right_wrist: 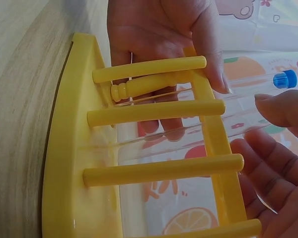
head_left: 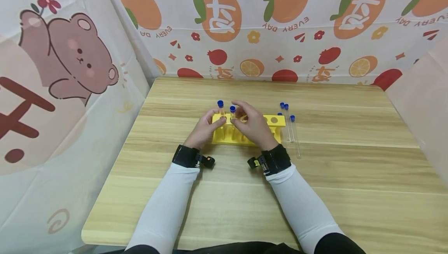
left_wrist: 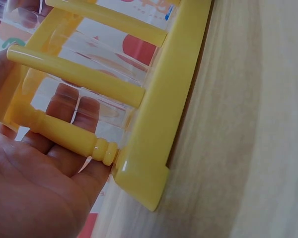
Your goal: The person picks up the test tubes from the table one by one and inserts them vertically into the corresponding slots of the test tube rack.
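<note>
The left hand [head_left: 202, 128] grips the near-left end of the rack [head_left: 229, 142]: its thumb lies along the top bar and its fingers [left_wrist: 92, 173] curl around the turned end post [left_wrist: 64, 134], one of them against the post's foot. The rack, yellow, stands upright on the bench [head_left: 350, 149]

The right hand [head_left: 257, 127] is above the rack, just beside the left one. Its fingers [right_wrist: 268, 163] are bent and parted from the thumb [right_wrist: 283, 106], with a moderate gap between; the second tube [head_left: 233, 114] passes through that gap. The grasp looks loose, and I cannot tell whether the thumb touches the glassy wall

The first tube [head_left: 222, 110] is in the rack at its left end, next to the left thumb. Both tubes wear a blue cap and stick up above the top bar, their lower parts showing clear between the yellow rods [right_wrist: 159, 114]

Just right of the rack, loose tubes [head_left: 296, 137] lie on the bench, blue caps toward the far side. A printed cloth [head_left: 255, 55] hangs behind
</note>
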The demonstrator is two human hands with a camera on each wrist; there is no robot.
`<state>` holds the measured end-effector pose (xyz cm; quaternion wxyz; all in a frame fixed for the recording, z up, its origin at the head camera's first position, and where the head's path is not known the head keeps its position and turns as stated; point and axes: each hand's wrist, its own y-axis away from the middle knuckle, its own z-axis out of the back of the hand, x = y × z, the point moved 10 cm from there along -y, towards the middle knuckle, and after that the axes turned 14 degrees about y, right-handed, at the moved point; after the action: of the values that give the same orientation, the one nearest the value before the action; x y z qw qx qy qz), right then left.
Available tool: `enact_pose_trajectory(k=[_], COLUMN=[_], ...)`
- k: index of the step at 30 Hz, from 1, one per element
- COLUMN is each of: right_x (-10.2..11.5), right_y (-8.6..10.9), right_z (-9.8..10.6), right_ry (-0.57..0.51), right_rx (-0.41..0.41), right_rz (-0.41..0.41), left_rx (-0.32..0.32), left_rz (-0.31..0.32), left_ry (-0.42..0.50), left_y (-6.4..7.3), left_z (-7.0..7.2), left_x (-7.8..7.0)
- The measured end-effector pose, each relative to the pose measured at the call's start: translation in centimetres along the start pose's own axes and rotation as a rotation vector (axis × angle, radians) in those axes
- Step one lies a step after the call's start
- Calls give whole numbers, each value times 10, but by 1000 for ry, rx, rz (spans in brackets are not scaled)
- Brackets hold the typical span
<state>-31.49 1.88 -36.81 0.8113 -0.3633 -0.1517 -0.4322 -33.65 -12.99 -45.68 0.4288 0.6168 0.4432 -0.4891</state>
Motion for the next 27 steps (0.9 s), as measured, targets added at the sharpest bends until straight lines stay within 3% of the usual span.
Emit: enact_pose_trajectory(k=[9, 16, 23, 27], right_x=[-7, -27, -35, -46], right_y=[2, 10, 19, 24], right_z=[6, 13, 34, 51], right_ry=[9, 33, 123, 196], right_rx=[10, 33, 38, 50], right_rz=[-39, -113, -90, -119], left_rx=[1, -2, -3, -10], left_rz=[22, 35, 16, 12], left_ry=[-5, -21, -38, -30], left_y=[-2, -2, -3, -3], left_z=[2, 1, 3, 4], left_x=[5, 6, 6, 5])
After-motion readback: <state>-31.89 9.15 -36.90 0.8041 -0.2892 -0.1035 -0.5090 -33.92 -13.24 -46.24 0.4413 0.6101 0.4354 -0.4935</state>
